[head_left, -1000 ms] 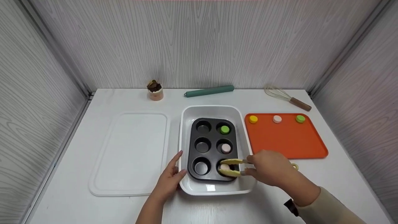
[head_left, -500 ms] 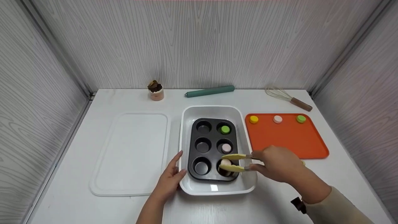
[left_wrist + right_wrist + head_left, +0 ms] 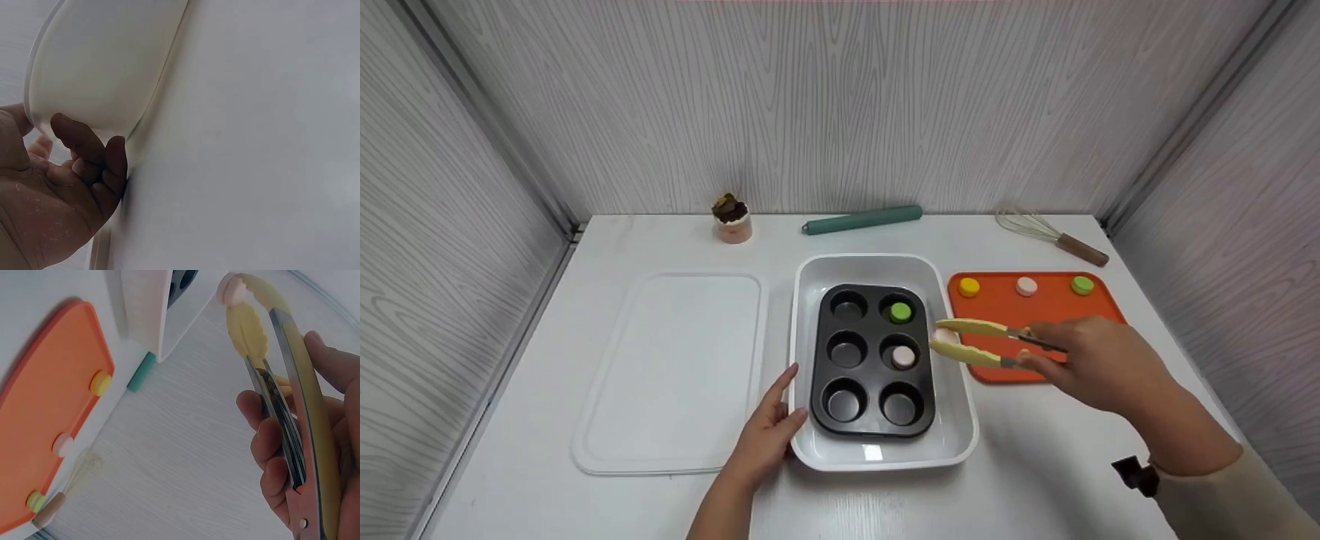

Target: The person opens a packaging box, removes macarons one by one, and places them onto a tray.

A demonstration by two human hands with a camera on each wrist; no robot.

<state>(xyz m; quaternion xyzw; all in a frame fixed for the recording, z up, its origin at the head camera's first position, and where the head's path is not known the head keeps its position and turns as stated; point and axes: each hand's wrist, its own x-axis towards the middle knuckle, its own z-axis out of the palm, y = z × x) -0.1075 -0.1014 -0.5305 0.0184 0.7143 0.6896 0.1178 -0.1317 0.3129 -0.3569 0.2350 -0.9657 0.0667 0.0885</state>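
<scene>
Gripping tongs (image 3: 971,356) set crosswise to the tub (image 3: 870,268), the right hand (image 3: 1110,364) was nearer, I saw; left of its fingers, their tips pinched a pale pink cookie (image 3: 945,337) by the tub's right rim, near the tray (image 3: 1057,307); the left hand (image 3: 769,433) held the opposite side.

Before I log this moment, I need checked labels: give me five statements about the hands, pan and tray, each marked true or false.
1. The right hand holds the tongs, with a pale pink piece between their tips. True.
2. Only one piece lies on the orange tray. False: three pieces show there.
3. The left hand touches the white bin. True.
4. In the pan, the green piece sits at the near end. False: it sits at the far end.
5. The whisk lies beyond the orange tray. True.
</scene>
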